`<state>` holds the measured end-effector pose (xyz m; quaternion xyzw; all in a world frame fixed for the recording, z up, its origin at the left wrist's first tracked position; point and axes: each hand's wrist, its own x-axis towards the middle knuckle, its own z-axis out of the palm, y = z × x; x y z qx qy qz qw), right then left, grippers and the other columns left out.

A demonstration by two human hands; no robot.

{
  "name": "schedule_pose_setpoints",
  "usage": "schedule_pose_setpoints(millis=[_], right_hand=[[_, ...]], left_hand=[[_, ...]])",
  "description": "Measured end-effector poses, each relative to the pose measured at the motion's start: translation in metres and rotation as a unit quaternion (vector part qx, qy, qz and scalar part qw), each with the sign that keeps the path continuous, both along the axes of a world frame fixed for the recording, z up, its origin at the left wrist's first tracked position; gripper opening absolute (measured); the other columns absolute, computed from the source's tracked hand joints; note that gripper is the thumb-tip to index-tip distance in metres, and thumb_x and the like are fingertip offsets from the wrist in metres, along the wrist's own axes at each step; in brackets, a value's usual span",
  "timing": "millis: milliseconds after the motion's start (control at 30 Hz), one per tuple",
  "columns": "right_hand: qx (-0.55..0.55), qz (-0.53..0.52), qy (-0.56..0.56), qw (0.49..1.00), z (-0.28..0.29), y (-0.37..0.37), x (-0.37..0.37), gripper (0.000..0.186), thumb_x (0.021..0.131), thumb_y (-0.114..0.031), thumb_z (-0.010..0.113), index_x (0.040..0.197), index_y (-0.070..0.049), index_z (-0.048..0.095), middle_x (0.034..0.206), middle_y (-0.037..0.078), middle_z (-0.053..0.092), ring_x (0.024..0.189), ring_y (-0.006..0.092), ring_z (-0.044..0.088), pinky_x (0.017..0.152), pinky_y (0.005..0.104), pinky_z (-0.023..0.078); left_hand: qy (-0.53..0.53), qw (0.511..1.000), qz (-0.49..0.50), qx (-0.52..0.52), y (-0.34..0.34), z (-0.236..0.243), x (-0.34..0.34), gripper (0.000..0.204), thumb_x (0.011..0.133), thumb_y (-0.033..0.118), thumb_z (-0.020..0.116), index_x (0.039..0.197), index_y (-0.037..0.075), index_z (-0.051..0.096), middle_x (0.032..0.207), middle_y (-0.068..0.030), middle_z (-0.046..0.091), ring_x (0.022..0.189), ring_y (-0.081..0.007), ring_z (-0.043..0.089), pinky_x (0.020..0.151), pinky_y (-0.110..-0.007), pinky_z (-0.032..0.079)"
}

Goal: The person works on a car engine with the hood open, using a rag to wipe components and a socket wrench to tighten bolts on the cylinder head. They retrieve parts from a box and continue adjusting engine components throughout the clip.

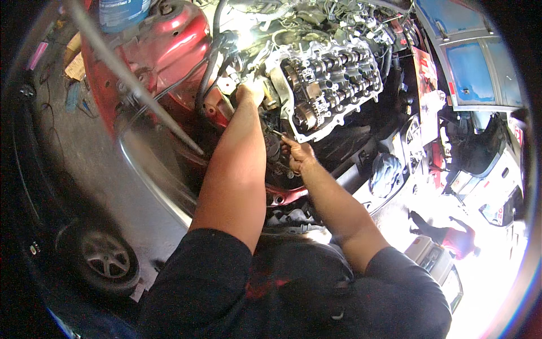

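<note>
A view from above of a person leaning into the open engine bay of a red car. At the far left, a dark car wheel [107,255] sits on the grey workshop floor [84,169]. A thin metal prop rod [135,85] runs diagonally from the upper left down toward the centre. Behind it is the red inner wing [169,39] of the car, with black hoses [212,62] curving down beside it.

The person's left hand [250,93] reaches up the middle of the picture, forearm bare, sleeve dark. The hand is pressed against the left end of the engine, just beside the exposed cylinder head [333,79]. Its fingers curl in close around something there, but glare and the hand itself hide what it is, so whether it grips a part cannot be told.

Lower and slightly right, the right hand [298,153] has its fingers closed around the end of a slim dark tool [276,134]. The tool points up and left into the shadowed gap at the front of the engine, below the left hand.

To the right, the cylinder head lies uncovered, with camshafts and a timing sprocket [305,116] showing. Farther right are a crumpled grey cloth [387,172], the car's front bodywork and a blue panel [471,68] in bright light.
</note>
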<state>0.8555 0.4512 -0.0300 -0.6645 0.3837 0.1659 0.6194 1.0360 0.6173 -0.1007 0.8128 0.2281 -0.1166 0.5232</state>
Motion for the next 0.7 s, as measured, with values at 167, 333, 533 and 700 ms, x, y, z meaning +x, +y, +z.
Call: schedule_pose_setpoints(millis=[167, 333, 533, 700], right_hand=[[0.192, -0.039, -0.052, 0.979, -0.037, 0.001, -0.001, 0.028, 0.081, -0.018, 0.079, 0.106, -0.009, 0.070, 0.092, 0.002, 0.069, 0.063, 0.0135, 0.057, 0.053, 0.0279, 0.041], [0.367, -0.033, 0.005, 0.930, -0.025, 0.007, 0.007, 0.022, 0.089, -0.010, 0.071, 0.110, -0.008, 0.065, 0.099, 0.006, 0.069, 0.085, 0.0181, 0.066, 0.076, 0.0297, 0.055], [0.474, -0.037, -0.095, 0.875, -0.018, 0.019, -0.002, 0.022, 0.101, -0.012, 0.052, 0.122, -0.008, 0.056, 0.118, 0.012, 0.064, 0.100, 0.0253, 0.066, 0.090, 0.0407, 0.057], [0.326, -0.015, 0.005, 0.945, -0.072, 0.029, 0.006, 0.037, 0.098, -0.026, 0.054, 0.133, -0.013, 0.054, 0.080, 0.006, 0.066, 0.035, 0.0116, 0.042, 0.027, 0.0277, 0.026]], left_hand=[[0.055, 0.996, -0.008, -0.070, 0.006, 0.029, -0.010, 0.065, 0.088, 0.060, 0.055, 0.110, 0.000, 0.067, 0.094, -0.0173, 0.072, 0.079, -0.0281, 0.070, 0.079, -0.039, 0.053], [0.043, 0.992, 0.074, -0.096, 0.010, 0.050, -0.019, 0.049, 0.087, 0.045, 0.066, 0.112, 0.003, 0.064, 0.100, -0.0134, 0.067, 0.081, -0.0223, 0.064, 0.062, -0.035, 0.053], [0.097, 0.972, 0.128, -0.171, 0.007, 0.090, -0.031, 0.039, 0.089, 0.036, 0.069, 0.108, 0.002, 0.066, 0.091, -0.0075, 0.066, 0.065, -0.0184, 0.061, 0.049, -0.033, 0.055], [0.059, 0.984, 0.065, -0.152, 0.005, 0.106, -0.037, 0.032, 0.098, 0.023, 0.045, 0.119, 0.001, 0.057, 0.091, -0.0125, 0.064, 0.067, -0.0188, 0.062, 0.049, -0.029, 0.052]])
